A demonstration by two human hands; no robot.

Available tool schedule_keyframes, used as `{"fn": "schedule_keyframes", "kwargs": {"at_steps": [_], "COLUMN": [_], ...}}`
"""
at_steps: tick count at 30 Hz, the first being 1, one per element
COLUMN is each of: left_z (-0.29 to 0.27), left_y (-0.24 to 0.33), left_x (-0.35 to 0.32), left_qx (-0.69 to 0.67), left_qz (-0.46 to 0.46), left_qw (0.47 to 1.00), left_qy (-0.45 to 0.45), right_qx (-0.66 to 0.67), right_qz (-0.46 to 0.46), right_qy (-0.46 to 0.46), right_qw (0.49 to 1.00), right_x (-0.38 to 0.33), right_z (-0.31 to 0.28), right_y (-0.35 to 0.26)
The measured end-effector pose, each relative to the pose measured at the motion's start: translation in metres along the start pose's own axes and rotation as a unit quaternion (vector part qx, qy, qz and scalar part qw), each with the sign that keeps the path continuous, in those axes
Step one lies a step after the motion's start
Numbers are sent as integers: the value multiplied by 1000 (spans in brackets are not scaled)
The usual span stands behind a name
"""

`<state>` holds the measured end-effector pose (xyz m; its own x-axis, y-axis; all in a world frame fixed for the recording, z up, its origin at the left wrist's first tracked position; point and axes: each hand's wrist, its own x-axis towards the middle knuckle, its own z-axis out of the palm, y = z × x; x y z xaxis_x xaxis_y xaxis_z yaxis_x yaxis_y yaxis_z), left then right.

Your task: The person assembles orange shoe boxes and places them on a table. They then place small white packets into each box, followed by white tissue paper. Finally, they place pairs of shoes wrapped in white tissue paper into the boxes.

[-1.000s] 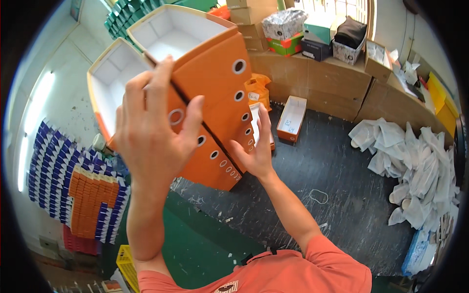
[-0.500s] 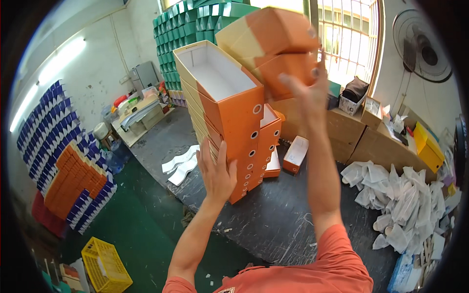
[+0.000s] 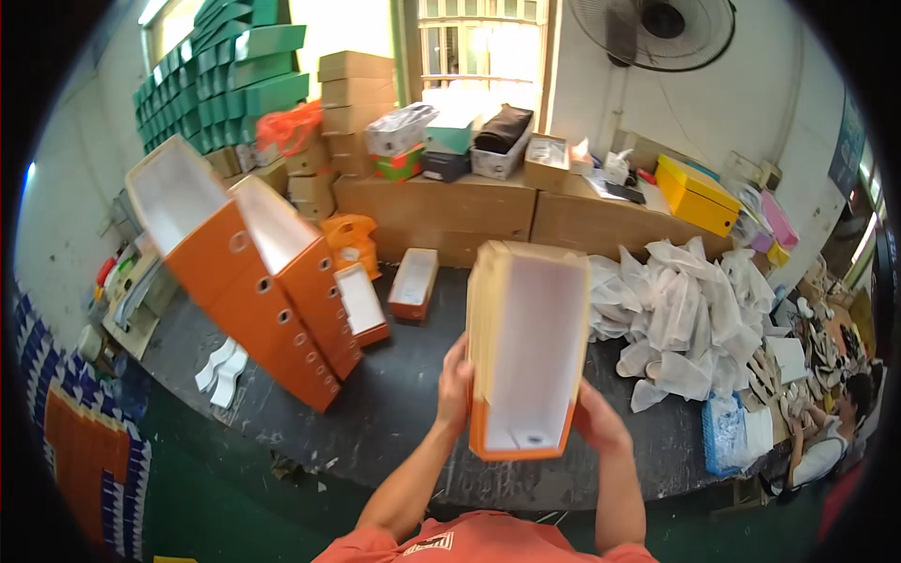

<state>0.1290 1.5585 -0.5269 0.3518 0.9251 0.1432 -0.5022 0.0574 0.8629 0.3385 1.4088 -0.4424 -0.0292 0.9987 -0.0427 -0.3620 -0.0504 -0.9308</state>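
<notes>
A short stack of open shoe boxes (image 3: pixel 532 352), orange and cream with white insides, is held above the dark table in front of me. My left hand (image 3: pixel 455 385) presses on its left side and my right hand (image 3: pixel 601 418) grips its right side, fingers partly hidden. To the left stands a tall stack of orange shoe boxes (image 3: pixel 246 300), with a second orange stack (image 3: pixel 314 281) right beside it. A low open box (image 3: pixel 361 305) and a single small open box (image 3: pixel 413 283) lie on the table beyond them.
White wrapped bundles (image 3: pixel 680 300) heap on the table's right side, near a blue-and-white pack (image 3: pixel 727 436). White curved strips (image 3: pixel 222 371) lie at the left. Cardboard boxes (image 3: pixel 441 211) line the back, with a yellow box (image 3: pixel 696 194) on top. Another person (image 3: pixel 826 446) sits far right.
My right hand has brought the lifted boxes down and toward me. My left hand has left the tall stack and now holds them too. The view has turned right.
</notes>
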Motion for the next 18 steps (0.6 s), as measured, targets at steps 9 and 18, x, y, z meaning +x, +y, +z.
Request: {"fn": "schedule_keyframes", "kwargs": {"at_steps": [9, 18], "left_z": [-56, -100], "left_y": [-197, -180], "left_x": [-96, -73], "left_qx": [150, 653], "left_qz": [-184, -151], "left_qw": [951, 682], "left_qy": [198, 293], "right_qx": [-148, -107], "right_qz": [162, 162], "right_qy": [36, 75], "right_qw": [975, 978], "right_x": [-31, -49], "right_z": [-110, -136], "right_y": [179, 135]}}
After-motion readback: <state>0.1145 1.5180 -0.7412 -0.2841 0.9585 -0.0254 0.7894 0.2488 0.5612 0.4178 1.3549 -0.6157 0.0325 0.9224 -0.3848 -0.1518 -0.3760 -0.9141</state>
